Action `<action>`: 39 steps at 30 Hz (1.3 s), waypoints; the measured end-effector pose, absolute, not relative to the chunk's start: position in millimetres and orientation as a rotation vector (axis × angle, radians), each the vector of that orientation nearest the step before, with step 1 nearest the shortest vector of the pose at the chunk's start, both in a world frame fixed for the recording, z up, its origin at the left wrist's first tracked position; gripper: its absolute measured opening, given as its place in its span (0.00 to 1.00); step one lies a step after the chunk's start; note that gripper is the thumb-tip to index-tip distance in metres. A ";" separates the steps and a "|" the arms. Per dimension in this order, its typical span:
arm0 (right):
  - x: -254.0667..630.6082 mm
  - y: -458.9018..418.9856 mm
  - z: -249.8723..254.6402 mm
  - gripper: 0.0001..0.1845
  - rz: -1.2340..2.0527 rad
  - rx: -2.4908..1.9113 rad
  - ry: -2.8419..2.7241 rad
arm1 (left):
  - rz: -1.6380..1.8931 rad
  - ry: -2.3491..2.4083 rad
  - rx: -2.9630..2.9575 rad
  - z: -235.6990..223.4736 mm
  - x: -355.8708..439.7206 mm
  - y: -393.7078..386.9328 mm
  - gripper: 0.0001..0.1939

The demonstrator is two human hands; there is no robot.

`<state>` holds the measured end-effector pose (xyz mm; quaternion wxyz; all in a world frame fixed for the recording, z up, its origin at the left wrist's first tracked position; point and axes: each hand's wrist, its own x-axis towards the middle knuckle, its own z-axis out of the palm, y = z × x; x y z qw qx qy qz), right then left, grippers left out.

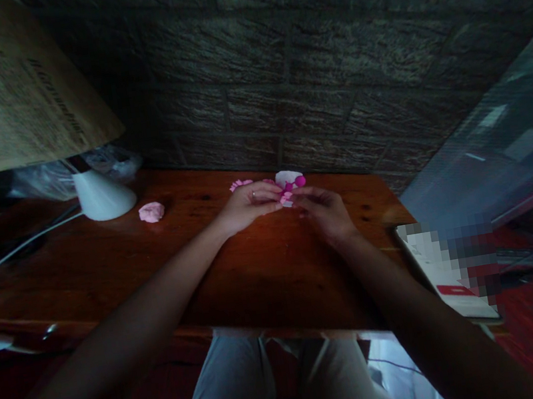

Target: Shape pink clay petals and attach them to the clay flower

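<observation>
Over the wooden table, my left hand (247, 206) reaches in with its fingers pinched on a small pink piece (287, 195), which looks like a petal or a bit of a flower. From the other side, my right hand (325, 212) has its thumb and fingertips closed on the same piece. Just behind the fingertips are a darker magenta round piece (300, 181) and a white piece (289, 175). Partly hidden behind my left hand is a frilly pink piece (238, 184). The dim light leaves the exact material unclear.
A crumpled pink lump (152, 211) lies on the table (259, 281) near the white lamp base (104, 197). The lampshade (11, 91) overhangs the left side. A brick wall (235, 63) borders the back. A book-like white and red object (446, 279) lies at the right edge.
</observation>
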<state>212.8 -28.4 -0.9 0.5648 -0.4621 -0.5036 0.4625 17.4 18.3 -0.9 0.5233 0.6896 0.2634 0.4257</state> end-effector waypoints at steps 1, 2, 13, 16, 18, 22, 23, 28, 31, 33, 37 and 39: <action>213.1 -28.4 -0.9 0.15 1.091 -1.088 -1.197 | 1.017 0.629 1.659 -0.9 17.3 18.4 0.16; 213.4 -28.4 -0.9 0.15 1.090 -1.089 -1.206 | 1.018 0.626 1.667 -1.2 17.2 18.6 0.15; 211.4 -29.8 1.0 0.13 1.104 -1.074 -1.207 | 1.005 0.569 1.645 -7.6 18.9 21.9 0.16; 210.8 -30.8 2.6 0.13 1.098 -1.076 -1.213 | 1.004 0.575 1.639 -6.9 18.9 21.3 0.15; 210.8 -31.1 3.0 0.14 1.101 -1.071 -1.213 | 1.006 0.586 1.642 -6.7 18.7 21.0 0.15; 211.0 -30.6 1.5 0.16 1.090 -1.084 -1.233 | 1.019 0.591 1.660 -7.4 18.6 21.2 0.14; 210.9 -30.4 1.0 0.16 1.086 -1.089 -1.244 | 1.018 0.595 1.672 -7.9 18.7 21.4 0.14; 210.0 -29.7 0.9 0.16 1.075 -1.065 -1.269 | 0.994 0.599 1.705 -10.6 20.3 21.8 0.15; 209.6 -30.3 2.3 0.16 1.053 -1.068 -1.255 | 1.007 0.582 1.692 -10.9 21.0 21.2 0.14; 209.6 -31.0 2.9 0.16 1.050 -1.075 -1.244 | 1.010 0.581 1.698 -10.3 20.9 20.7 0.14; 209.6 -32.0 3.4 0.18 1.078 -1.087 -1.218 | 0.985 0.598 1.726 -7.9 19.8 20.0 0.14; 209.1 -32.1 3.6 0.18 1.084 -1.089 -1.217 | 0.984 0.601 1.726 -6.6 19.3 20.1 0.13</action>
